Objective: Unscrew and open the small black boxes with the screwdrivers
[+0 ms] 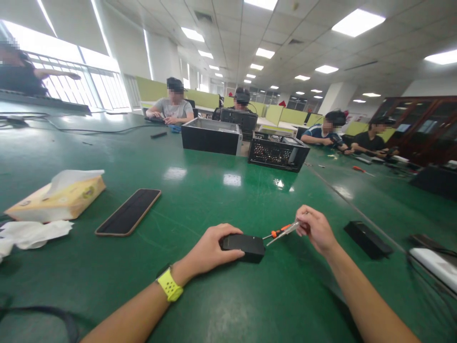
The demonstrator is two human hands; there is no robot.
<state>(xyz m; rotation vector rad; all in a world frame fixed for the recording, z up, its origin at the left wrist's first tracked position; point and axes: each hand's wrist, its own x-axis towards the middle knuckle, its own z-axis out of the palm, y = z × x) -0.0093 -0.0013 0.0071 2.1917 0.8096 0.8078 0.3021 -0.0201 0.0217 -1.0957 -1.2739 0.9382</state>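
On the green tabletop, my left hand [217, 247] is closed around the left end of a black oblong box [252, 245], thumb in front and fingers behind. A yellow strap circles that wrist. My right hand [314, 226] pinches the clear handle of a slim screwdriver [285, 232]. Its thin metal shaft slants down to the left, and the tip is close to the box's right end; I cannot tell whether they touch. Just behind it is a second screwdriver [276, 233] with an orange and black handle.
Another black oblong box [367, 239] lies to the right, near a white power strip [433, 267]. At left are a phone [129, 212], a tissue pack [59, 197] and crumpled tissues [35, 234]. Computer cases [211, 138] stand ahead; several people sit around the table.
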